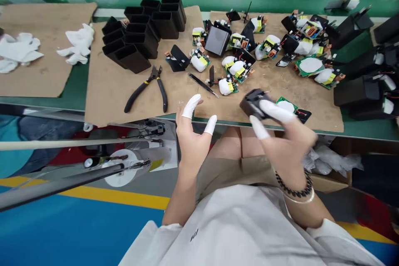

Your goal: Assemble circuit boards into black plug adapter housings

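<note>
My right hand [288,145], blurred by motion, grips a small black plastic housing [250,104] between thumb and finger, over the front edge of the bench. White finger cots cover the thumb and forefinger of both hands. My left hand [193,145] is held empty at that edge, thumb and fingers apart. Just beyond it lie a pair of black tweezers [202,84] and a small circuit board with a white-coated part [227,86]. Partly behind my right hand rests a green board with a white round pad [285,106]. Diagonal cutters [146,89] lie further left.
Black hollow cases [137,56] stand grouped at the back left. Several circuit boards [238,68] with black covers are spread across the cardboard [264,77]. More black housings [355,91] line the right side. White gloves [77,43] lie far left. Below right is a carton [330,183] with plastic bags.
</note>
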`<state>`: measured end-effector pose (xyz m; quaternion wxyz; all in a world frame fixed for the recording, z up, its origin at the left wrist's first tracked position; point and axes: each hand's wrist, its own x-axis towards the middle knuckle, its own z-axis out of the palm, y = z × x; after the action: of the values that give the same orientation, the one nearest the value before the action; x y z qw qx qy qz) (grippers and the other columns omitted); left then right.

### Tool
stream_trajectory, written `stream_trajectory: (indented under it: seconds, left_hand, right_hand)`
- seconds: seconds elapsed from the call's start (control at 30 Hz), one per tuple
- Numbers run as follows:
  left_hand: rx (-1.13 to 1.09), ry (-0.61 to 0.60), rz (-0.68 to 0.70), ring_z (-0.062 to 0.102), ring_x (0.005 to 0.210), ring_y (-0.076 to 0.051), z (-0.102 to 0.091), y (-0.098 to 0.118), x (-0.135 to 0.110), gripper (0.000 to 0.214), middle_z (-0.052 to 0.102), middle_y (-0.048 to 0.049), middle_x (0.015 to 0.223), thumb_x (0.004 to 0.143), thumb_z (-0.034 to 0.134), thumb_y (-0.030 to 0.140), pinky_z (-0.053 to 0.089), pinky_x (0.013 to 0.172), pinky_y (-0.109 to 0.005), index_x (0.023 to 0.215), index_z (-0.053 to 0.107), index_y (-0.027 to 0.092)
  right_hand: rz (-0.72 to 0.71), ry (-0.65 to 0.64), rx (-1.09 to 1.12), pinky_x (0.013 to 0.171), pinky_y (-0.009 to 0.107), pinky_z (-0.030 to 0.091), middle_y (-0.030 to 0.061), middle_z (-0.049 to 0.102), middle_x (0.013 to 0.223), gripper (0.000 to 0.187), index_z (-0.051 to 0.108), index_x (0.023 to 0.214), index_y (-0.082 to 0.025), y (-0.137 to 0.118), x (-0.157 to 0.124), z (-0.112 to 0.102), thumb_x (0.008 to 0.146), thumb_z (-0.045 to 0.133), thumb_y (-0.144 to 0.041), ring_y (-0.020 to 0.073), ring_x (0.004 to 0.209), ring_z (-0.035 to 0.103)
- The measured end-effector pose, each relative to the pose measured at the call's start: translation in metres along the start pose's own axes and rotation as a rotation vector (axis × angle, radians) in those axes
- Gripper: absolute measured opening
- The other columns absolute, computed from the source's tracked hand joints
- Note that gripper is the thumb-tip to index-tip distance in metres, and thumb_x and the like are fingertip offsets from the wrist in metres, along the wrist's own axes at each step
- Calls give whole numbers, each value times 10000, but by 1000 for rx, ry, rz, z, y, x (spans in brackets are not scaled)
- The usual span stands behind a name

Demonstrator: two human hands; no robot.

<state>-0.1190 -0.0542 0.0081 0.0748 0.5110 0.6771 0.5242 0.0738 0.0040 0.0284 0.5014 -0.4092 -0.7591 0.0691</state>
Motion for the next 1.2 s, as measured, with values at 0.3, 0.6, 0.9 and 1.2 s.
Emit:
stream_trajectory:
  seconds: [0.3, 0.6, 0.9, 1.2]
  left_hand:
    - [-128, -321, 128, 564, 1463, -307, 28, 3, -3, 825, 561, -155, 1594, 884, 792, 295, 442, 1245, -456, 1605, 396, 225]
    - [85, -198, 85, 712, 1185, -274, 58, 10, -7, 686, 724, -120, 1390, 836, 784, 286, 520, 1053, -408, 1462, 512, 214]
    - [75, -124, 169, 715, 1184, -272, 61, 11, -6, 614, 753, -128, 1319, 905, 779, 468, 497, 1026, -372, 1403, 553, 188]
    - [106, -146, 116, 723, 1132, -279, 61, 8, -8, 617, 768, -134, 1276, 839, 743, 322, 502, 1030, -414, 1405, 547, 172]
  right_hand:
    - [235, -267, 152, 947, 364, 682, 56, 833, 1176, 321, 745, 1223, -230, 0, -1, 5, 907, 743, -170, 232, 1043, 817]
    - [221, -239, 132, 961, 361, 689, 58, 824, 1227, 331, 792, 1236, -251, -14, 6, -4, 915, 758, -180, 248, 1077, 819]
    - [201, -99, 174, 1000, 414, 690, -15, 810, 1262, 378, 782, 1248, -366, -14, 9, -2, 945, 717, -150, 257, 1155, 793]
    - [21, -111, 26, 943, 352, 702, 43, 794, 1291, 274, 804, 1189, -286, -17, -1, 6, 944, 743, -178, 250, 1114, 810]
